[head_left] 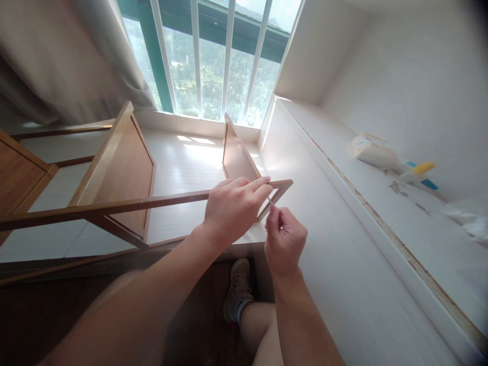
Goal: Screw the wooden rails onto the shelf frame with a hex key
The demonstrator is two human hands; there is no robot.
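A brown wooden shelf frame (179, 200) lies on its side across the pale ledge. My left hand (236, 203) is closed over its long front rail, close to the right-hand corner, with fingers reaching over the top. Just below that corner, my right hand (285, 236) is closed in a pinch on a thin metal hex key (270, 201). Only a short length of its shaft shows, pointing up toward the rail beneath my left fingertips. Where its tip meets the wood is hidden. Wooden shelf panels (131, 173) stand upright between the rails.
A barred window (213, 66) is behind the ledge, with a grey curtain (76, 56) at left. On the raised white ledge (343, 127) at right lie a wrapped packet (373, 150), a yellow-handled tool (423, 168), small metal parts (398, 189) and clear plastic (467, 218).
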